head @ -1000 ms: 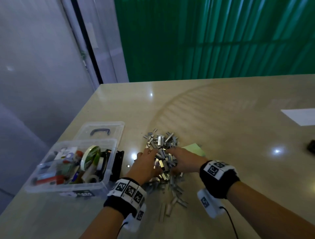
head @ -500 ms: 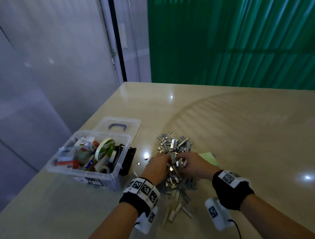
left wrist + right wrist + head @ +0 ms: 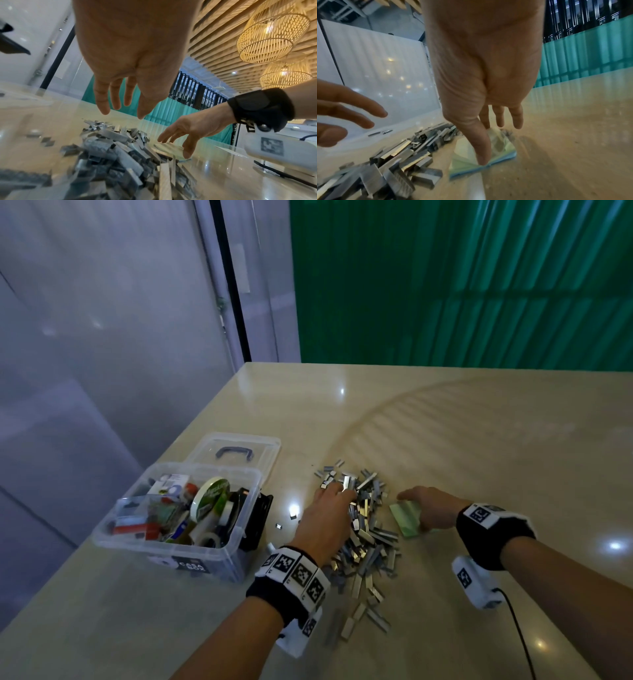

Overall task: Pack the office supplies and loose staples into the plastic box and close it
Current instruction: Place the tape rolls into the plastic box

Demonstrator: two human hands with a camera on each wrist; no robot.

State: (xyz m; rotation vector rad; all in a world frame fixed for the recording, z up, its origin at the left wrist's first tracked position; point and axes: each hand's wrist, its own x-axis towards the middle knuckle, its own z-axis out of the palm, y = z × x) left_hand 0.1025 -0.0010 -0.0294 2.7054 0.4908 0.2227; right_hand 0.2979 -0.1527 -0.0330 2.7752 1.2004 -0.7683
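Observation:
A heap of loose metal staples (image 3: 366, 529) (image 3: 120, 146) (image 3: 399, 159) lies on the beige table between my two hands. My left hand (image 3: 329, 508) (image 3: 123, 102) hovers over the heap's left side, fingers straight, holding nothing. My right hand (image 3: 421, 505) (image 3: 489, 129) reaches down with straight fingers onto a green pad of sticky notes (image 3: 406, 517) (image 3: 471, 159) at the heap's right edge; its thumb tip touches the pad. The clear plastic box (image 3: 219, 553) stands open at the left, filled with tape rolls, a stapler and other supplies.
The box's clear lid (image 3: 236, 453) with a dark handle lies flat behind the box. A few stray staples (image 3: 294, 514) lie between box and heap. The table's left edge (image 3: 191, 433) runs close beside the box.
Both hands have let go of the heap and spread apart. The right hand moved right onto the green pad; the left stays over the staples. The head view shifted left.

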